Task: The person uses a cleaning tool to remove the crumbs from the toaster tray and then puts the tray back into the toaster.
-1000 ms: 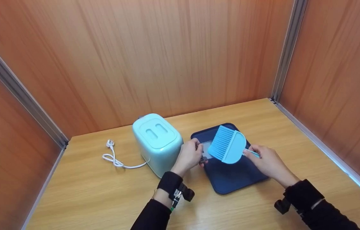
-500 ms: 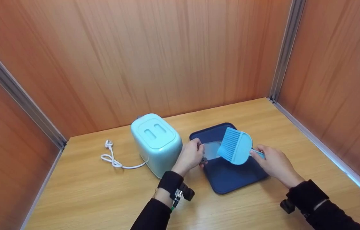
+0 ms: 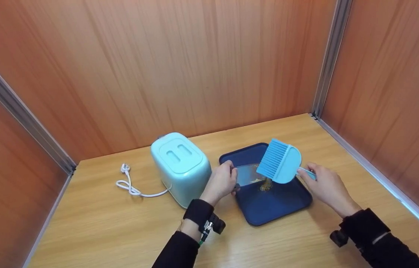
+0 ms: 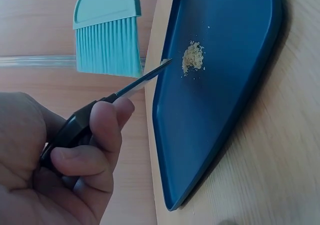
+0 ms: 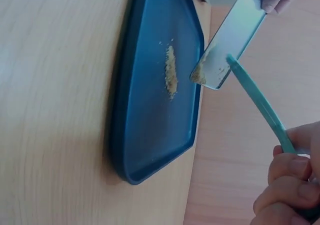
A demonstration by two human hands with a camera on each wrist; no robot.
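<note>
My left hand point(image 3: 221, 181) grips the dark handle end of a flat metal crumb tray point(image 3: 245, 174), which tilts down over a dark blue tray point(image 3: 274, 208). Some crumbs point(image 5: 198, 75) lie at the crumb tray's lower end. Below that end, a small heap of tan crumbs point(image 4: 193, 57) sits on the blue tray. A light blue brush point(image 3: 283, 163) is pinched by its handle in my right hand point(image 3: 326, 186). Its bristles point(image 4: 109, 47) overlap the crumb tray's far end in the head view and appear apart from it in the left wrist view.
A mint-green toaster point(image 3: 183, 167) stands just left of my left hand. Its white cord and plug point(image 3: 131, 186) lie on the wooden table point(image 3: 120, 227) to the left. Wood-grain panels point(image 3: 202, 74) enclose the back and sides.
The brush has moved right along the crumb tray, uncovering more of its surface, and has lately risen a little. A heap of crumbs now shows on the blue tray. My left hand has barely moved.
</note>
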